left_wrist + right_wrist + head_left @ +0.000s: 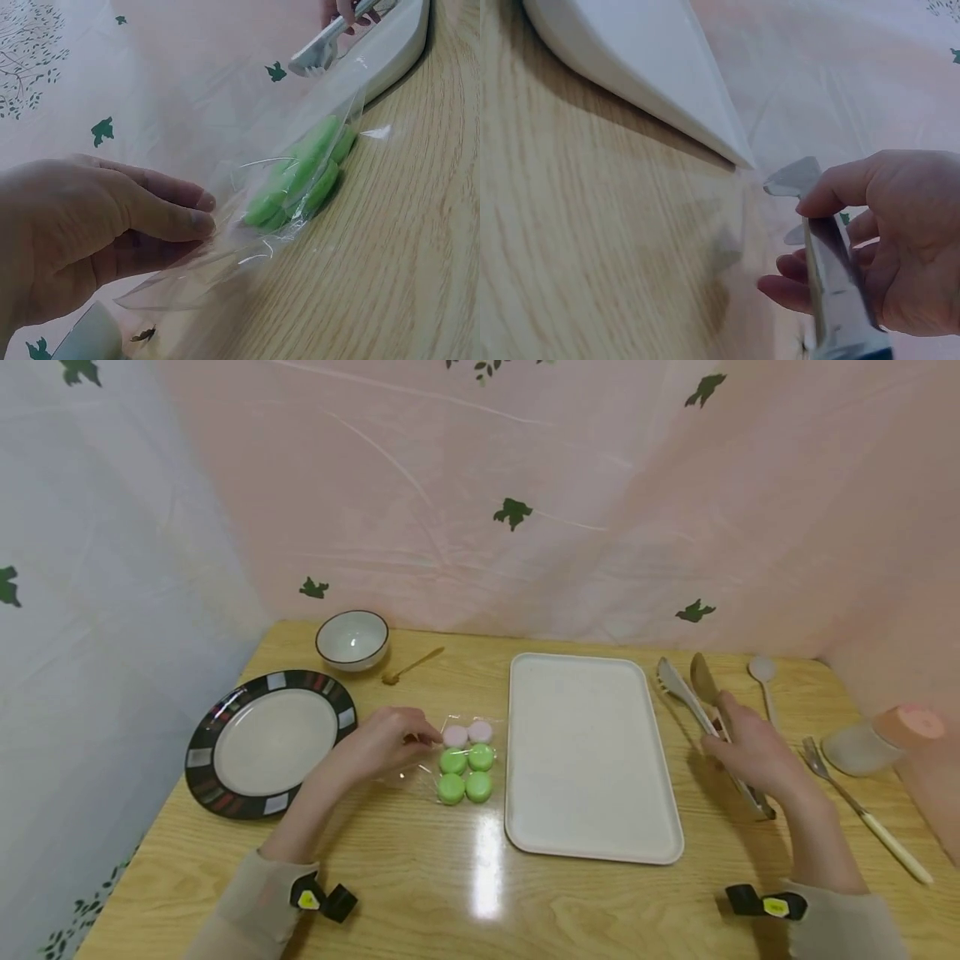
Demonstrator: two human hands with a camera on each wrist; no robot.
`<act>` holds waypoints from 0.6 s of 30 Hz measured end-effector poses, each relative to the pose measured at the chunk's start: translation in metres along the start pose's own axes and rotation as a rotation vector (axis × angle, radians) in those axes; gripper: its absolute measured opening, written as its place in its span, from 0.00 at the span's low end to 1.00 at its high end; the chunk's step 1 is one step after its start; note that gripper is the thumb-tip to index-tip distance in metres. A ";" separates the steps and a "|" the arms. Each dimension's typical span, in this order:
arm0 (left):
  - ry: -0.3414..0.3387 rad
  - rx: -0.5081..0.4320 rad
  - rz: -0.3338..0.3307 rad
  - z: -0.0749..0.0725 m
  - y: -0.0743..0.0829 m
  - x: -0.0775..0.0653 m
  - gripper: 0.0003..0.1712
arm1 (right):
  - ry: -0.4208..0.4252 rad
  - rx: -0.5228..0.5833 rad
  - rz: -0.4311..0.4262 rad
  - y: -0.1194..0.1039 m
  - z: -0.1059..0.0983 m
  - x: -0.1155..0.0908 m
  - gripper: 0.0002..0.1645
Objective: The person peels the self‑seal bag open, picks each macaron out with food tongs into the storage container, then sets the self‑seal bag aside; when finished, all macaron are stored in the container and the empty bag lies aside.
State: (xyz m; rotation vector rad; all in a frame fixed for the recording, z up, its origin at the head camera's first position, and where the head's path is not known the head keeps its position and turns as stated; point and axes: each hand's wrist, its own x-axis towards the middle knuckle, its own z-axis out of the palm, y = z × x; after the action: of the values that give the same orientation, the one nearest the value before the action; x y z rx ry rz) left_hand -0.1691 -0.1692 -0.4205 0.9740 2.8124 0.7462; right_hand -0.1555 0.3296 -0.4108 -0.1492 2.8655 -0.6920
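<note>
My left hand (386, 743) pinches the edge of a clear plastic bag (217, 274) between thumb and fingers. Inside the bag are several green macarons (478, 787) and two pale pink macarons (480, 732); the bag rests on the table just left of a white rectangular tray (588, 760). On the tray's right side, my right hand (750, 747) grips metal serving tongs (682, 689) around their arms. The tongs' two ends, one toothed and one flat, stand apart and point toward the back. In the right wrist view the tongs (836, 292) appear raised off the table.
A dark-rimmed plate (345, 714) lies at the left. Behind it are a small bowl (352, 642) and a small wooden dipper (412, 667). At the right lie a pale spoon (763, 672), a fork (862, 814) and a tipped jar with a pink lid (862, 750). Fabric walls surround the table.
</note>
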 end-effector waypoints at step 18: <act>0.034 0.001 0.029 0.003 0.001 0.001 0.05 | 0.111 0.049 0.019 -0.015 -0.015 -0.010 0.45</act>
State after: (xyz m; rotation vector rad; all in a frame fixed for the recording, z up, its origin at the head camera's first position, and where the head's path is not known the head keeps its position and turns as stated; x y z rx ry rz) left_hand -0.1680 -0.1667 -0.4223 1.0142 2.8335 0.7723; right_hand -0.1485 0.3246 -0.3893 -0.0793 2.9480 -0.7901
